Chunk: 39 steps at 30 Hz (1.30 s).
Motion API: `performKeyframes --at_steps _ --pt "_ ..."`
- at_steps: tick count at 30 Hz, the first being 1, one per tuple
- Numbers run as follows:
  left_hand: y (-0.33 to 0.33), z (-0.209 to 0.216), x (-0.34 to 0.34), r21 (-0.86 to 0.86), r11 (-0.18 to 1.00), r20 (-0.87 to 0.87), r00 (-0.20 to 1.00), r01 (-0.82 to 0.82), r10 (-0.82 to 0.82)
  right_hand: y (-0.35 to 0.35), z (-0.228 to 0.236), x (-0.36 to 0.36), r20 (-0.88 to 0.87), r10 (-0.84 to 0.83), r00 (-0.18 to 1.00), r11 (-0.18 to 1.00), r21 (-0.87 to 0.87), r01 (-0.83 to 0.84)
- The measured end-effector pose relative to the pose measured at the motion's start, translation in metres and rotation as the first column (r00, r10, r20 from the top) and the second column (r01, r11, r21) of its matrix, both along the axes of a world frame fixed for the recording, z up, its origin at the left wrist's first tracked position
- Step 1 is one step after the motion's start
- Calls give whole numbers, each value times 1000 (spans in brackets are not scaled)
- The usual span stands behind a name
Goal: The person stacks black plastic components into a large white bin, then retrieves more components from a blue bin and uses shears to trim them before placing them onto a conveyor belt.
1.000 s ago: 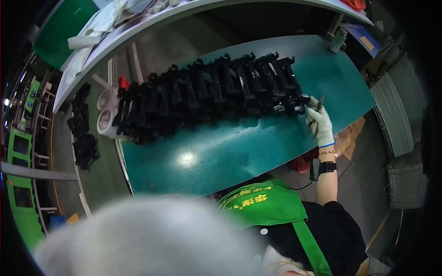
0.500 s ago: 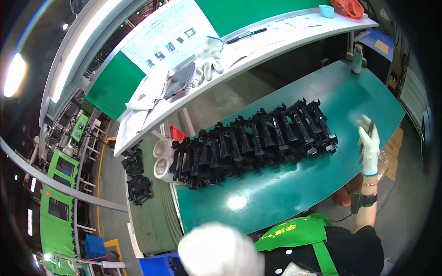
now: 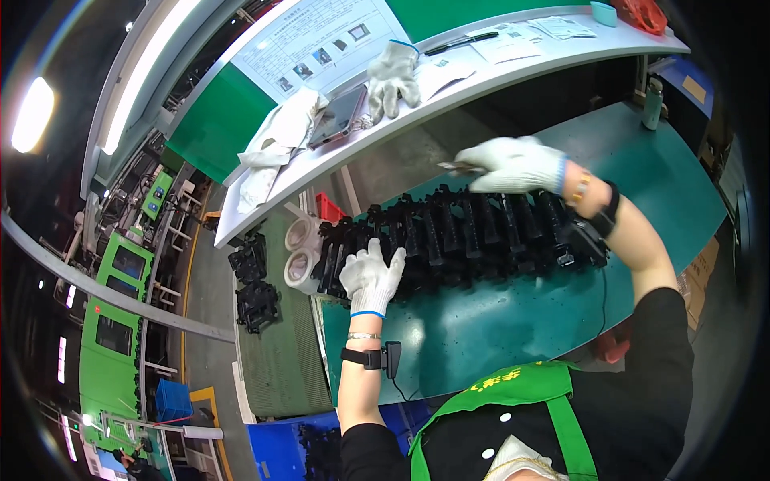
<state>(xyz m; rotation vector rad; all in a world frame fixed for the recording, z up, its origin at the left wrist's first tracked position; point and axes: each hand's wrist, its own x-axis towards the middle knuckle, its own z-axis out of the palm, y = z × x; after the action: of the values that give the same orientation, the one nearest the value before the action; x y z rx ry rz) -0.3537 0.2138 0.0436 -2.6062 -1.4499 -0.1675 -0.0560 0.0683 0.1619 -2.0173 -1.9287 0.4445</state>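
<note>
A long row of black molded plastic parts point(image 3: 473, 236) stands side by side on the green table. My left hand point(image 3: 373, 276), in a white knit glove, lies on the near side of the row toward its left end, its fingers apart. Above the far side of the row is my right hand point(image 3: 517, 164), gloved too and closed around a small grey metal tool point(image 3: 461, 167). That tool's tip points left; the glove hides most of it, so its exact kind is unclear.
A white shelf point(image 3: 473, 76) along the back carries a spare glove point(image 3: 393, 80), a phone point(image 3: 338, 116), a pen and papers. Two white rolls point(image 3: 303, 268) stand at the row's left end. More black parts point(image 3: 257, 306) lie on a green belt point(image 3: 289, 361). A bottle point(image 3: 652, 104) stands far right.
My right hand has swung left from the table's right edge to above the row, still with the tool. The left hand now rests on the parts. The view has shifted slightly.
</note>
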Motion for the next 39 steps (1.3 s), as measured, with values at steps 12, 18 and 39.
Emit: performKeyframes --at_steps 12,18,39 --pt "0 -8 3 -101 994 -2 999 -45 45 245 -98 -76 240 154 958 986 -98 -134" --pt "2 -12 3 -52 997 63 997 -48 51 283 -116 -72 255 306 917 928 -293 -228" --pt "-2 -14 -6 14 996 144 986 -90 87 261 -117 -69 210 369 905 929 -119 -351"
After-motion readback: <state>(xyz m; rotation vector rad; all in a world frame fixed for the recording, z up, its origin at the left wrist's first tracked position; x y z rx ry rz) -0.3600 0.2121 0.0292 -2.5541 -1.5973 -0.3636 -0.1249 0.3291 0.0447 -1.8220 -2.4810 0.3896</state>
